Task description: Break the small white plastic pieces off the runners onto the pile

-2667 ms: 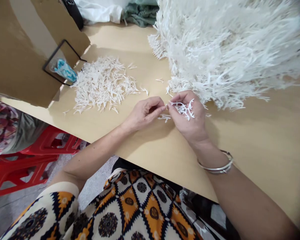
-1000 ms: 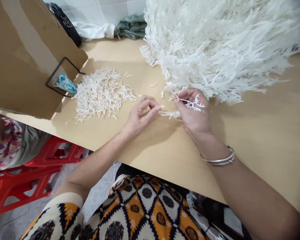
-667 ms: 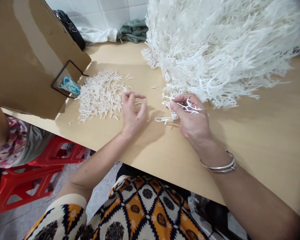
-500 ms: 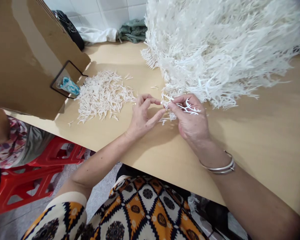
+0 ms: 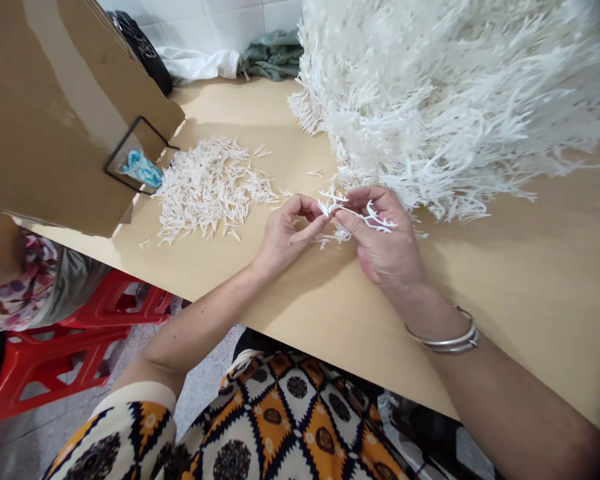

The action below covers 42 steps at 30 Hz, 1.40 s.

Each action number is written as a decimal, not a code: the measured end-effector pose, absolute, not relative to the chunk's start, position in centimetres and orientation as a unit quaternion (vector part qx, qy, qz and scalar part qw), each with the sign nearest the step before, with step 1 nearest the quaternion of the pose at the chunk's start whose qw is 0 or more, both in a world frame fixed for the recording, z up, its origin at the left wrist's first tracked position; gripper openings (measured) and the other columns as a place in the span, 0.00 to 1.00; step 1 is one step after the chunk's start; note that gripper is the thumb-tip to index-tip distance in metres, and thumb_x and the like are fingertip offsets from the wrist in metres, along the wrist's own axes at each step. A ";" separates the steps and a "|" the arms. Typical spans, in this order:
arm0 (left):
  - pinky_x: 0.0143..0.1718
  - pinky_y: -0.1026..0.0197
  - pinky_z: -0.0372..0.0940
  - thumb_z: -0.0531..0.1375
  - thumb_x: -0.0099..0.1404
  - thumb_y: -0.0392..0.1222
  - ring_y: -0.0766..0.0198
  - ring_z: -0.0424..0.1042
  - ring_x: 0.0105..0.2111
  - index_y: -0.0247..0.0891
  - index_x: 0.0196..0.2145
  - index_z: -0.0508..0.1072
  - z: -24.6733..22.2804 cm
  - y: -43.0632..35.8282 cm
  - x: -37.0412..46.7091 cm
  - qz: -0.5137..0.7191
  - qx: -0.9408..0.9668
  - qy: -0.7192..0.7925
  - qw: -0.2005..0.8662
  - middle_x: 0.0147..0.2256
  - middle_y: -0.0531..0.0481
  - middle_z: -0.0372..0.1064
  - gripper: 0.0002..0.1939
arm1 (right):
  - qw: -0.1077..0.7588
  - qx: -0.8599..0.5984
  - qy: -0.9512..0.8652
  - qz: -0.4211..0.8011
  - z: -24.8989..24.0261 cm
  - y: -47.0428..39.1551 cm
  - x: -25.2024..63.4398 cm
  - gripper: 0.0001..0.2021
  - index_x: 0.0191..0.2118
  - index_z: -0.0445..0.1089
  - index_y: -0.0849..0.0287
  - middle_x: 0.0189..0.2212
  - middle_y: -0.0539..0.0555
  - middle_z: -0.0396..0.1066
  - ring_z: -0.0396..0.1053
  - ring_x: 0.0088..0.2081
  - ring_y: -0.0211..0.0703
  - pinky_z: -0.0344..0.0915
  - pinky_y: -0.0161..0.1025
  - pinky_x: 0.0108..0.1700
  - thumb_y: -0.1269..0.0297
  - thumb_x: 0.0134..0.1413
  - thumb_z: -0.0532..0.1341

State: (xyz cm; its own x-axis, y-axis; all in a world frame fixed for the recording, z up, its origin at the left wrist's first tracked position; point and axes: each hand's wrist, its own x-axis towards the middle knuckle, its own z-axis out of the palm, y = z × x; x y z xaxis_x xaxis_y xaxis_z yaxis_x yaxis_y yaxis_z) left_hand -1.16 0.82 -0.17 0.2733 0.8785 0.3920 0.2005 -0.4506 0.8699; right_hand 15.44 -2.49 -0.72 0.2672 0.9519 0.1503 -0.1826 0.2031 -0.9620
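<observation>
A white branching plastic sprig [image 5: 375,219] is pinched between the thumb and fingers of my right hand [image 5: 387,243]. My left hand [image 5: 293,230] has its thumb and index finger closed on the sprig's left end, close to the right fingertips. Below the fingers, a few more white twig pieces [image 5: 336,235] lie on the table. Left of my left hand is a flat heap of small cream-white sprig pieces [image 5: 213,190]. Beyond my right hand rises a big pile of white branching sprigs [image 5: 430,113].
A cardboard box [image 5: 55,120] stands at the left, with a black wire frame [image 5: 125,150] and a blue-and-white bundle [image 5: 143,168] beside it. Cloths [image 5: 275,57] lie along the tiled wall. Red stools [image 5: 65,347] and a seated person [image 5: 20,280] are at lower left.
My left thumb and index finger, apart before, have closed onto the sprig's left end. My right hand keeps its hold on the sprig. The view has shifted slightly.
</observation>
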 end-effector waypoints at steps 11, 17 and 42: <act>0.49 0.57 0.72 0.67 0.69 0.44 0.63 0.75 0.44 0.44 0.52 0.69 -0.1 0.5 -1.5 0.462 0.777 0.351 0.242 0.47 0.47 0.74 0.16 | 0.622 -0.493 -0.480 0.374 -1.4 -2.8 16.0 0.05 0.39 0.77 0.51 0.35 0.48 0.76 0.73 0.37 0.40 0.74 0.43 0.44 0.63 0.57 0.72; 0.49 0.57 0.72 0.63 0.76 0.51 0.65 0.77 0.42 0.42 0.42 0.74 0.4 0.7 -1.6 0.434 0.791 0.338 0.269 0.40 0.50 0.79 0.10 | 0.625 -0.489 -0.481 0.371 -1.0 -2.7 16.1 0.06 0.38 0.75 0.51 0.35 0.48 0.75 0.74 0.38 0.41 0.74 0.44 0.46 0.61 0.56 0.72; 0.67 0.48 0.63 0.64 0.71 0.41 0.55 0.66 0.61 0.42 0.52 0.72 -1.2 2.3 -3.3 0.502 0.710 0.486 0.084 0.56 0.40 0.66 0.13 | 0.674 -0.469 -0.448 0.354 -1.7 -1.5 16.8 0.07 0.33 0.76 0.51 0.29 0.46 0.75 0.73 0.31 0.39 0.73 0.41 0.39 0.66 0.53 0.74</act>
